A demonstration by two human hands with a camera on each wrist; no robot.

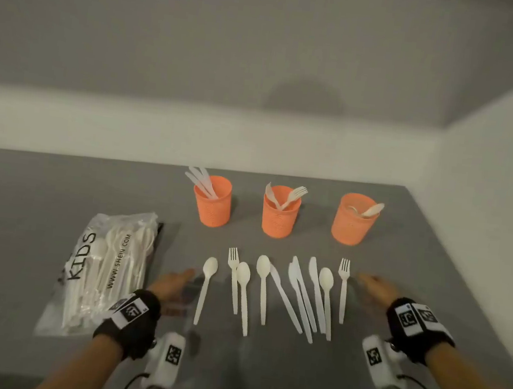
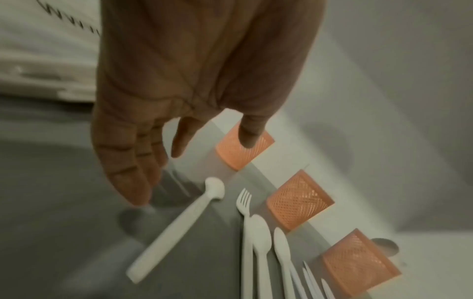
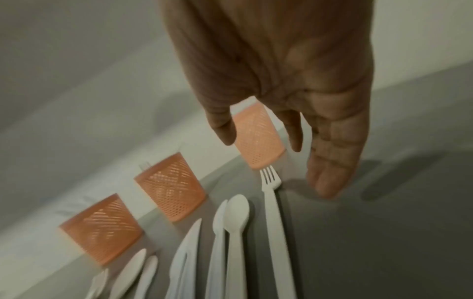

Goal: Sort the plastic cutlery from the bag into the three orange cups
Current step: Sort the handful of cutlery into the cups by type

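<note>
Head view: your left hand (image 1: 171, 283) and right hand (image 1: 375, 288) flat, fingers released, empty | cutlery row (image 1: 270, 288) lower centre: light, stiff, slippery | pinch mid-handle.

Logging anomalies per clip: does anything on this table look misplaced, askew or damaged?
Nothing looks damaged or spilled. The three orange cups stand upright: left cup holds knives, middle cup forks, right cup spoons. The only untidiness is the loose row, where some knives cross and overlap. Both hands are empty.
</note>
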